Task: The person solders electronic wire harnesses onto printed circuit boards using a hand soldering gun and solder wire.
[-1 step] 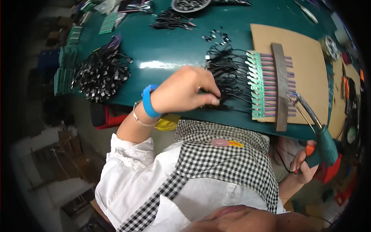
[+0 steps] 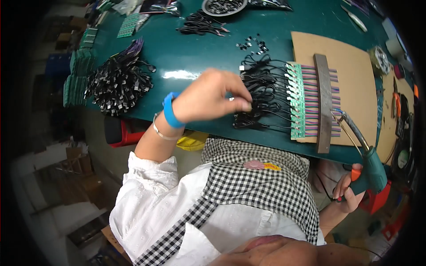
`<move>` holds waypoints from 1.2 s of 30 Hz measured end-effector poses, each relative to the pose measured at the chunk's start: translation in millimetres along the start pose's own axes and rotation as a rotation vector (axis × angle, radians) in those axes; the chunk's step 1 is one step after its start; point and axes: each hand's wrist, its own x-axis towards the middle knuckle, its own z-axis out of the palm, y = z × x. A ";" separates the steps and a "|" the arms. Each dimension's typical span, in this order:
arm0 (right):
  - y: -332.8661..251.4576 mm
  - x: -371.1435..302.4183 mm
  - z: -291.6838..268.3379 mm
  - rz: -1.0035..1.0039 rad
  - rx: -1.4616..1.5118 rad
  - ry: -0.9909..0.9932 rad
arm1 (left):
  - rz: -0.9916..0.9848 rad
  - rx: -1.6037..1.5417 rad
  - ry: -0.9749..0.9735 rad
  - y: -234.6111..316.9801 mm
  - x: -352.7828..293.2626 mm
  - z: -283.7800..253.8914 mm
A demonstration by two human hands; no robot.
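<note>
My left hand [image 2: 213, 98], with a blue wristband, reaches over a row of black cables [image 2: 262, 80]. Its thumb and index fingertip are pinched close together by the cables; whatever they hold is hidden. The cables run right to a strip of green circuit boards [image 2: 296, 102]. Striped multicoloured wires [image 2: 310, 93] leave the boards' other side, under a flat grey-brown bar [image 2: 324, 102]. At the lower right, my right hand [image 2: 348, 194] is closed round the handle of a green soldering gun [image 2: 375, 170] with an orange trigger. Its bent metal tip reaches the bar's right edge.
A cardboard sheet [image 2: 355, 88] lies under the bar and wires. To the left sit a heap of black cables with metal plugs [image 2: 120, 84] and stacked green boards [image 2: 77, 80]. Small black parts [image 2: 252, 44], a bowl [image 2: 224, 12] and pliers [image 2: 395, 104] lie farther out.
The view has shifted slightly. My left fingertips have moved a little up and left relative to the boards, and the nearest cables, blurred before, show sharply. My right hand keeps its grip.
</note>
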 end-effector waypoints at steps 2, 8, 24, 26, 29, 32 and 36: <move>2.0 4.9 1.3 -0.018 -0.003 -0.030 | -0.173 0.043 0.228 -25.9 1.9 -16.7; 0.5 5.2 5.1 -0.022 -0.034 -0.035 | -0.252 0.486 0.620 -124.3 32.6 -44.5; -1.9 12.9 14.2 0.005 -0.020 -0.002 | 0.194 -0.132 1.321 -138.1 39.0 -98.9; -2.5 11.0 15.1 0.004 -0.016 0.011 | 0.197 -0.379 1.262 -102.0 38.1 -90.6; 0.2 10.4 18.9 -0.006 -0.008 0.055 | -0.045 -0.553 0.879 -46.6 33.0 -63.3; -2.9 20.3 31.1 0.009 -0.010 0.059 | -0.141 -0.633 0.539 6.9 30.4 -22.7; 4.9 37.7 50.5 0.021 -0.085 0.076 | -0.155 -0.725 0.160 48.2 33.9 23.1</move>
